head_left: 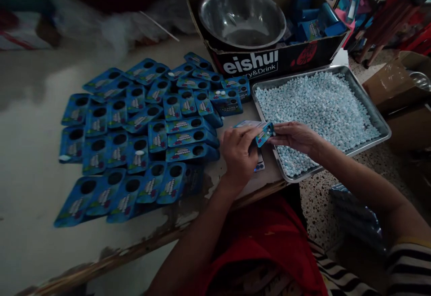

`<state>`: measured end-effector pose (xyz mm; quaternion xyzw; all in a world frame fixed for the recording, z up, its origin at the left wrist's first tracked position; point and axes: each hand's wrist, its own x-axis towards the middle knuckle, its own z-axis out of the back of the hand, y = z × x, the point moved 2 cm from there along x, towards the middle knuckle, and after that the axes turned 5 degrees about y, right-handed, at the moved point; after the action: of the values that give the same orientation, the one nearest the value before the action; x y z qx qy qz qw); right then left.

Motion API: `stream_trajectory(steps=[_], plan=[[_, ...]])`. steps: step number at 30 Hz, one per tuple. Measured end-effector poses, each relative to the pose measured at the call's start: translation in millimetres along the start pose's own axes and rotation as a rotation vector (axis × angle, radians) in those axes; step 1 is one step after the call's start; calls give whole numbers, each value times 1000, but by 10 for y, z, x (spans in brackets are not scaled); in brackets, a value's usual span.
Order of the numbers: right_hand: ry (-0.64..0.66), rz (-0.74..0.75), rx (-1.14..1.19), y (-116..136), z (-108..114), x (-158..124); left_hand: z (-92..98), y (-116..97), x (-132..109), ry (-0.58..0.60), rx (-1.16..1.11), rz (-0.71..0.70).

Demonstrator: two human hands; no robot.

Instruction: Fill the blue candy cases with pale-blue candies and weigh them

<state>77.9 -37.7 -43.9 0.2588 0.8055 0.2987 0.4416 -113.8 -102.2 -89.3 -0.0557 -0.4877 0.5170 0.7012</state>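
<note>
My left hand is wrapped round a small blue candy box, tilted with its round hole toward the right. At that end, the fingers of my right hand are pressed together; what they pinch is hidden. Pale specks show by the hole. Right of the box lies a metal tray heaped with small pale-blue and white candies. Many blue boxes with dark round holes stand packed together on the table at the left. A few pale candies rest on top of some boxes.
Behind the tray, a printed black carton holds a steel bowl and more blue boxes. The worn table edge runs along my front. Brown cartons stand at the right, and another person is farther back.
</note>
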Motion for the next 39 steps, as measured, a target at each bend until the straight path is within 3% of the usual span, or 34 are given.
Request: stream_trajectory(steps=[3, 7, 12, 15, 17, 19, 22, 25, 27, 28, 29, 31, 33, 34, 37, 39], plan=[[-15, 43, -77, 33, 18, -47, -47, -37, 6, -29, -43, 101], [-89, 219, -283, 88, -19, -119, -69, -107, -7, -89, -83, 127], [-340, 694, -876, 194, -236, -308, -6, -103, -53, -141, -252, 346], [-281, 840, -1321, 123, -421, -349, 34, -108, -53, -115, -451, 490], [-197, 872, -1482, 32, -512, -330, 59, -139, -35, -72, -586, 553], [-208, 922, -1492, -28, -553, -316, 95, -198, -18, 11, -702, 603], [-339, 987, -1288, 9, -455, -331, 269, -316, -6, 100, -808, 653], [-548, 934, -1255, 160, -185, -309, 760, -349, 36, 44, -781, 615], [-643, 858, -1429, 242, -65, -221, 1296, -228, 106, -50, -623, 528], [-630, 835, -1514, 255, -71, -154, 1611, -106, 150, -102, -493, 477], [-559, 822, -1569, 242, -133, -76, 1943, 58, 196, -159, -341, 426], [-299, 818, -1593, 144, -420, 84, 2595, 497, 280, -243, -39, 323], [-41, 802, -1658, -7, -827, 220, 3140, 1046, 333, -234, 183, 348], [28, 784, -1735, -79, -1020, 277, 3359, 1326, 342, -223, 271, 402], [37, 680, -2000, -209, -1366, 417, 3786, 1978, 314, -191, 388, 554], [46, 609, -2050, -231, -1380, 489, 3935, 2186, 292, -153, 437, 635]])
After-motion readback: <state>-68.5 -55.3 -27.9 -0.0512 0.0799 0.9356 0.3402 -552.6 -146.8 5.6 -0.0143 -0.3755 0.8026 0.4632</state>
